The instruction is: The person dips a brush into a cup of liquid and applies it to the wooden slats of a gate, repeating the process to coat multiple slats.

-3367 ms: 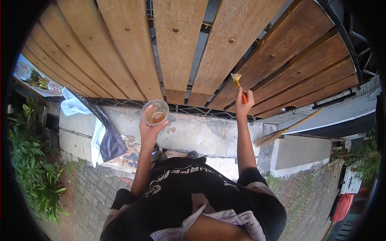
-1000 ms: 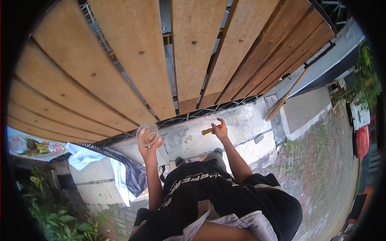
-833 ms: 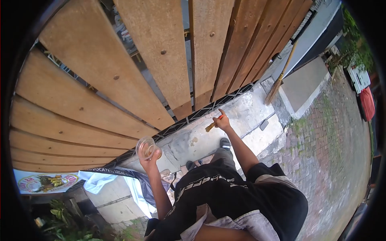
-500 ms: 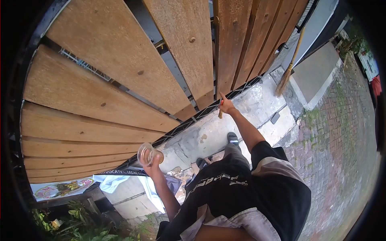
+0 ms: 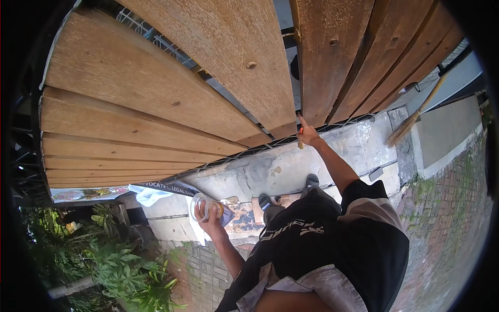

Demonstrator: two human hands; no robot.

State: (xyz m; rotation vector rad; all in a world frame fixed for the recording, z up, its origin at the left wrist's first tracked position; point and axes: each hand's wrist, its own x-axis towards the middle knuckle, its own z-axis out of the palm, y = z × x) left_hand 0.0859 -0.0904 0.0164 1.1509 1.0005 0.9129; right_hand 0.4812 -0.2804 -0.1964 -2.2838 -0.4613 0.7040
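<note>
My left hand [image 5: 210, 226] is wrapped round a clear plastic cup [image 5: 199, 206] with some brownish stuff in it. The cup hangs over the white and grey cloth on the ground. My right hand [image 5: 310, 136] is closed on what looks like a small paintbrush [image 5: 300, 143], orange by the fingers and brown at its lower end. Its index finger stretches towards the lower end of a brown wooden slat [image 5: 326, 67] and points near the gap between slats. Most of the brush is hidden in the fingers. The paler wooden slats [image 5: 210, 52] stand to the left.
A straw broom [image 5: 405, 130] leans at the right, by a concrete slab [image 5: 448, 132]. A dark phone-like object [image 5: 376, 174] lies on the pale ledge [image 5: 249, 169]. A lettered banner [image 5: 165, 188] and cloth lie at left, above green plants [image 5: 125, 273]. Brick paving [image 5: 442, 203] spreads at right.
The view has shifted, and the slats look larger. My left hand with the cup has come away from the slats to over the cloth. My right hand still points at the slats' lower edge.
</note>
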